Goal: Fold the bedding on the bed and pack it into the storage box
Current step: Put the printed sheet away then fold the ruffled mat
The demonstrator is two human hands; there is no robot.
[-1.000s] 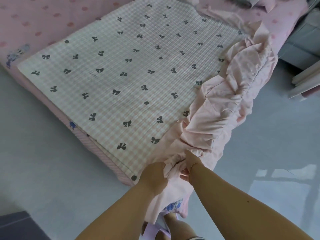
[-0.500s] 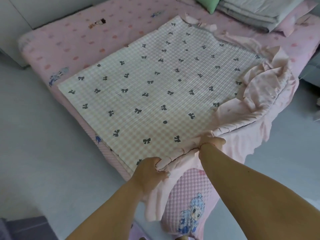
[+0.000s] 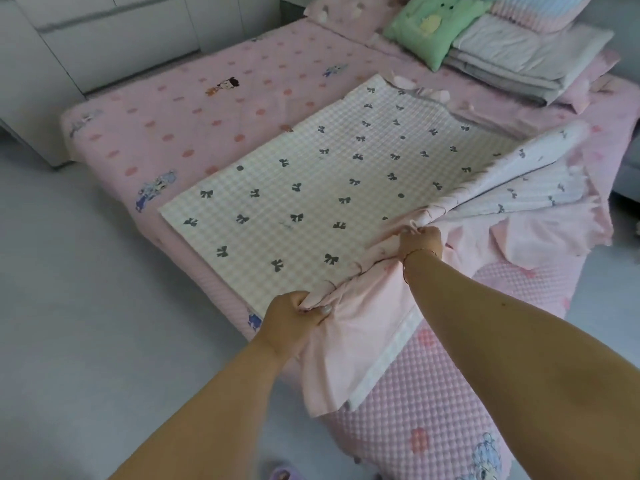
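Both hands clamped on checked bow-print quilt (image 3: 311,188) edge: left hand (image 3: 294,318) at near corner, right hand (image 3: 420,242) further along, lifting it. Quilt lies on pink bed (image 3: 194,109).

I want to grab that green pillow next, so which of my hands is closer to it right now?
Right. Your right hand grips the quilt edge farther up the bed, below the green pillow; your left hand grips the near corner, farther away.
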